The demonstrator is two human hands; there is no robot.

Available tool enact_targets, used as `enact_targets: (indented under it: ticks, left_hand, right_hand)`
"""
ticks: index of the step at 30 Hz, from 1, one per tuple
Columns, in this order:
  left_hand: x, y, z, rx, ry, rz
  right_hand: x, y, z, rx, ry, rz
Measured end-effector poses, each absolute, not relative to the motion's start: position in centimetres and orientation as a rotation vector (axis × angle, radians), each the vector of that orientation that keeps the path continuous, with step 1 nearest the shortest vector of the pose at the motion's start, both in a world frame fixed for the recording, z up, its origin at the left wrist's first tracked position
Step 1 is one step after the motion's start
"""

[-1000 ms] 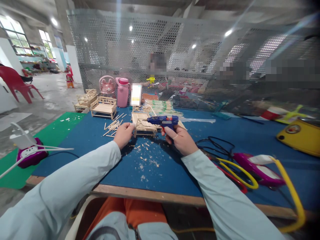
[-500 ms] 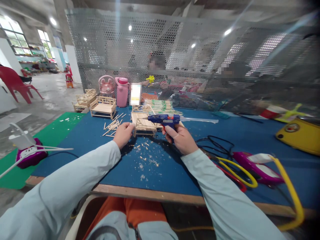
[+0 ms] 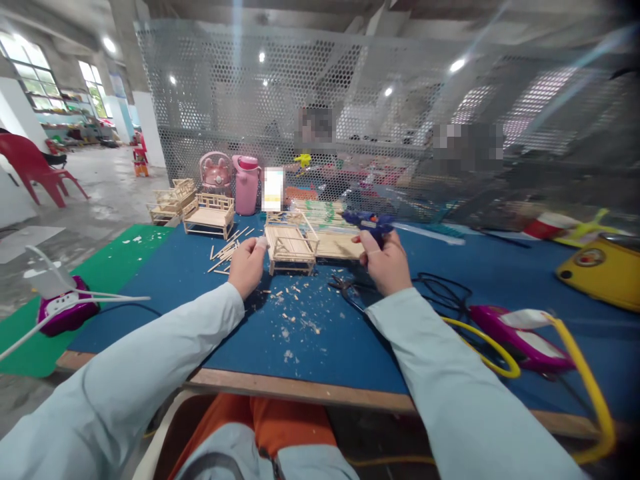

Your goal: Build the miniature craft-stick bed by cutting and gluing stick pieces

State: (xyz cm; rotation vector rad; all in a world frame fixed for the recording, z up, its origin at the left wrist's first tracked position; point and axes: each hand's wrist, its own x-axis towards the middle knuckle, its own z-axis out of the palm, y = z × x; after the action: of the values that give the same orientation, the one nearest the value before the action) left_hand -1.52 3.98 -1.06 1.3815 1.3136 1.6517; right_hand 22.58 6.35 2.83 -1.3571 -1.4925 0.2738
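My right hand (image 3: 387,263) is wrapped round a blue hot glue gun (image 3: 367,221), its nozzle to the left and a clear glue stick out of its back. The gun is raised to the right of a miniature bench (image 3: 293,245) built from thin wooden sticks. My left hand (image 3: 249,265) is closed at the bench's left side, thumb and finger pinched on its edge. A flat wooden panel (image 3: 337,245) lies behind and right of the bench. Loose sticks (image 3: 227,252) are scattered beyond my left hand.
Pliers (image 3: 345,288) lie below my right hand. Finished stick benches (image 3: 209,215), a pink flask (image 3: 246,187) and a lit phone (image 3: 273,189) stand at the back. Purple power strips (image 3: 520,339) with cables sit at either side. A perforated metal screen (image 3: 215,87) rises behind.
My right hand has drawn the glue gun to the right and slightly up, away from the bench. The panel and pliers show more plainly. My left hand stays at the bench.
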Motion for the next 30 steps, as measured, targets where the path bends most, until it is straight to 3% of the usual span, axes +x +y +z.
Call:
enact_targets:
  ticks: [7,10,14,20,30]
  left_hand:
    - [-0.8,2.5,-0.1,1.481,1.244,1.579]
    - [-0.4,2.1,0.0,1.441,1.153,1.521]
    - [0.2,1.8,0.2,1.325,1.067,1.49]
    - [0.5,1.5,0.1,1.336,1.037,1.429]
    - [0.4,1.6,-0.2,1.475,1.111,1.426]
  right_hand:
    - [23.0,10.9,2.2,-1.891,-1.735,-0.09]
    - [22.5,10.9,2.0,-1.861,-1.912,-0.231]
    - [21.0,8.1,3.9,-1.592,-1.642,-0.426]
    - [15.3,3.0,5.2,-0.942,-2.038,0.176]
    - [13.9,2.4,2.6,-0.895,-1.871,0.649]
